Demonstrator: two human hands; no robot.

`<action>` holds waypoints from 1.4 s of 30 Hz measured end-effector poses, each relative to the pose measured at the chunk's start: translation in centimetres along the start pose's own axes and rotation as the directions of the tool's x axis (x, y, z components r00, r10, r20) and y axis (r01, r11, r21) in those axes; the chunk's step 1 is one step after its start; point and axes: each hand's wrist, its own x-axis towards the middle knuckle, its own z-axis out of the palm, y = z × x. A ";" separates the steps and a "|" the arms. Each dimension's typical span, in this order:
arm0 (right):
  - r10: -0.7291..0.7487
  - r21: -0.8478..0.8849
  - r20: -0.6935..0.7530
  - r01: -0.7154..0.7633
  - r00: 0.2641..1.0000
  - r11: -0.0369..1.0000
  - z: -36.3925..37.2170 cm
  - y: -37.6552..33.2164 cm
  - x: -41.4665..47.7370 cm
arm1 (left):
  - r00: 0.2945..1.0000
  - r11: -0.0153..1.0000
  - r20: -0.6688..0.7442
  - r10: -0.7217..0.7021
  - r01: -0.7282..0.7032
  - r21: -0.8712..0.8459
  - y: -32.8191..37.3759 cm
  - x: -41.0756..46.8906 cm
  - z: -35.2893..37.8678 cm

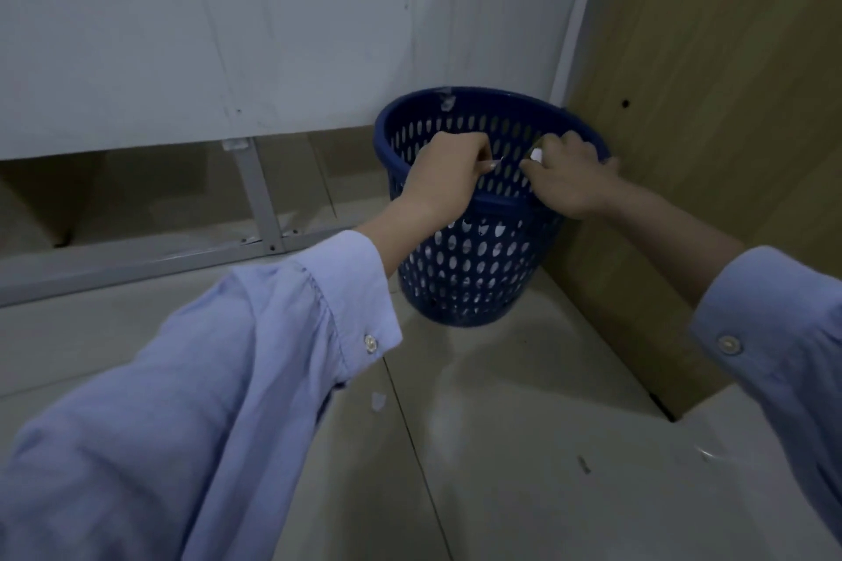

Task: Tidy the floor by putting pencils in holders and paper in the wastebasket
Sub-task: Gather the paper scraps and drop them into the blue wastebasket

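A dark blue perforated wastebasket (pixel 460 282) stands on the floor in the corner between a white wall and a wooden panel. Both my hands reach over its near rim into its mouth. My left hand (pixel 444 171) is closed, with a thin white scrap showing at its fingertips. My right hand (pixel 569 178) is curled around a small white piece of paper (pixel 537 156). White paper shows through the basket's holes lower down. A small white paper scrap (pixel 377 402) lies on the floor tiles near my left sleeve.
A grey metal frame (pixel 255 191) runs along the wall's base to the left. The wooden panel (pixel 711 150) closes off the right side. Small bits of debris (pixel 583 464) and another pale scrap (pixel 708 453) lie on the tiles at lower right.
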 end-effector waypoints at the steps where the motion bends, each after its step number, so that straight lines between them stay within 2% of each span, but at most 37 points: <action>1: -0.007 -0.001 0.010 0.007 1.000 1.000 0.3 0.2 0.2 | 0.999 0.999 0.036 -0.014 0.013 0.029 -0.1 0.2 0.2; 4: -0.009 -0.007 0.034 0.009 0.999 1.000 1.1 0.3 0.4 | 0.993 0.994 0.110 -0.035 0.024 0.102 -0.4 0.4 0.6; 9: -0.028 -0.016 0.017 0.028 0.999 0.999 1.7 0.0 -0.2 | 0.992 0.991 0.124 -0.017 0.000 0.131 -0.7 0.0 -0.1; 15: -0.052 0.123 -0.196 0.077 0.979 0.989 2.3 -2.0 -1.8 | 0.997 0.993 -0.026 0.069 -0.066 0.101 -1.9 -2.3 -0.8; 18: -0.092 0.139 -0.172 0.116 0.981 0.983 2.8 -3.3 -2.5 | 0.987 0.991 -0.118 0.105 -0.094 0.098 -3.4 -4.3 -1.4; 21: -0.084 0.171 -0.170 0.113 0.982 0.979 3.6 -4.5 -2.9 | 0.987 0.991 -0.125 0.100 -0.087 0.102 -5.1 -6.3 -2.0; 23: -0.092 0.191 -0.354 0.169 0.931 0.967 4.3 -5.5 -3.9 | 0.992 0.990 -0.097 0.086 -0.075 0.119 -6.2 -7.4 -2.5; 25: -0.182 0.129 -0.593 0.316 0.784 0.940 5.6 -6.5 -5.9 | 0.995 0.987 -0.058 0.081 -0.072 0.142 -7.1 -8.0 -3.0; 26: -0.262 0.071 -0.662 0.407 0.702 0.911 6.6 -7.0 -7.0 | 0.996 0.986 -0.043 0.080 -0.072 0.153 -7.4 -8.3 -3.4; 27: -0.343 0.017 -0.678 0.481 0.650 0.877 7.9 -7.4 -8.1 | 0.996 0.984 -0.037 0.080 -0.073 0.163 -7.7 -8.4 -3.7; 28: -0.419 -0.012 -0.641 0.537 0.643 0.843 9.4 -7.6 -9.1 | 0.996 0.983 -0.036 0.078 -0.071 0.171 -7.8 -8.4 -4.0; 29: -0.479 -0.006 -0.563 0.576 0.674 0.817 11.1 -7.9 -10.1 | 0.997 0.982 -0.038 0.070 -0.062 0.178 -8.0 -8.4 -4.4; 32: -0.581 0.073 -0.199 0.603 0.789 0.794 16.3 -8.3 -11.9 | 0.999 0.983 -0.033 0.042 -0.036 0.182 -8.2 -8.6 -4.6; 34: -0.615 0.128 0.062 0.605 0.786 0.786 19.4 -8.5 -12.3 | 1.000 0.982 -0.006 0.023 -0.022 0.187 -8.3 -9.0 -4.3; 37: -0.600 0.117 0.357 0.603 0.716 0.789 22.5 -8.8 -12.4 | 0.999 0.976 0.036 -0.022 0.014 0.216 -8.9 -10.3 -3.5; 39: -0.570 0.063 0.436 0.609 0.696 0.791 24.1 -9.0 -12.7 | 0.996 0.975 0.074 -0.052 0.035 0.219 -9.6 -11.3 -2.8; 42: -0.544 -0.050 0.418 0.616 0.728 0.786 25.8 -9.3 -13.2 | 0.985 0.970 0.143 -0.098 0.063 0.236 -10.8 -13.0 -1.9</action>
